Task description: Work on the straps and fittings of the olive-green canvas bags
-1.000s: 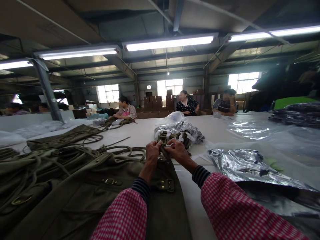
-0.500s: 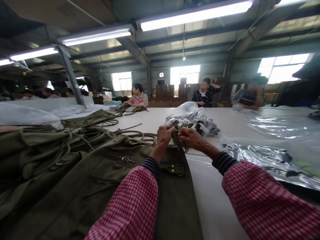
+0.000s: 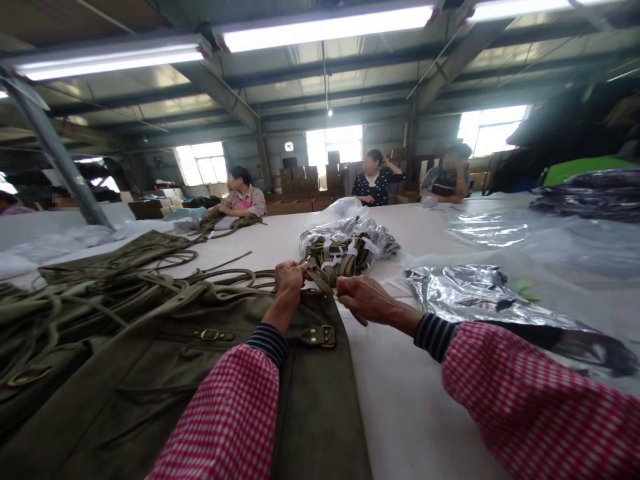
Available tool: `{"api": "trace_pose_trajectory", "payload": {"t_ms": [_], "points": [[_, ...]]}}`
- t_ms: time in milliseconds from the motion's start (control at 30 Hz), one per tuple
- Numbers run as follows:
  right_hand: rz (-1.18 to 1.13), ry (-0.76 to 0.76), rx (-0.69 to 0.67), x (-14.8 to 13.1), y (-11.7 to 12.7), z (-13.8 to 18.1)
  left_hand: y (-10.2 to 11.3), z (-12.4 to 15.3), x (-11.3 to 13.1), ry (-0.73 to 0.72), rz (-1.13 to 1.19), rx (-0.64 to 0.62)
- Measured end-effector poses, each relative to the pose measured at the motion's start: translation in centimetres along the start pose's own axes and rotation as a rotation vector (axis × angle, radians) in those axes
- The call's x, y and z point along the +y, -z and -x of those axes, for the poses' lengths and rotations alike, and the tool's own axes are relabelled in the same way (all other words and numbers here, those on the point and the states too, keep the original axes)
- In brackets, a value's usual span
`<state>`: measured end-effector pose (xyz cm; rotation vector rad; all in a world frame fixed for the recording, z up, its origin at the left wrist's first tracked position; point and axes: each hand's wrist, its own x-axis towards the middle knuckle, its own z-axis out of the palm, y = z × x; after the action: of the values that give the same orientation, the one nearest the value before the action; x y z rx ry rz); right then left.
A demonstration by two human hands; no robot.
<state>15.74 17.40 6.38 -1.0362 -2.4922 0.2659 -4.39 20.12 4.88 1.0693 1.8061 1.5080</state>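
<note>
An olive-green canvas bag (image 3: 200,373) with brass-coloured buckles and strap tabs lies flat in front of me. At its far right corner my left hand (image 3: 289,285) pinches an olive strap (image 3: 320,279). My right hand (image 3: 367,299) is closed a little to the right, its fingers curled at the strap, with a tail of strap showing below them. The fingertips of that hand are partly hidden. Just beyond both hands sits a bundle of olive straps (image 3: 343,253) with white bands, partly inside a clear plastic bag (image 3: 345,213).
More olive bags and looped cords (image 3: 65,313) are heaped at left. Silvery plastic packaging (image 3: 465,293) lies at right on the white table (image 3: 415,413). Dark packed items (image 3: 590,190) are stacked farther right. Several people sit across the table, one (image 3: 377,183) with a raised arm.
My hands have moved apart, the right one drawing away to the right along the strap. The camera view has turned right, bringing the dark stack into view.
</note>
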Motion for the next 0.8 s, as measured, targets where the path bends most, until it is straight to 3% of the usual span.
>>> {"api": "trace_pose_trajectory", "payload": {"t_ms": [233, 500, 800], "points": [[0.051, -0.033, 0.098, 0.0, -2.1, -3.6, 0.0, 0.0, 0.1, 0.031, 0.064, -0.001], [0.052, -0.031, 0.015, -0.1, -2.5, 0.3, -0.8, -0.5, -1.9, 0.054, -0.018, 0.052], [-0.003, -0.056, 0.026, 1.2, -3.7, -0.3, -1.6, 0.0, -2.8, -0.076, -0.183, -0.159]]}}
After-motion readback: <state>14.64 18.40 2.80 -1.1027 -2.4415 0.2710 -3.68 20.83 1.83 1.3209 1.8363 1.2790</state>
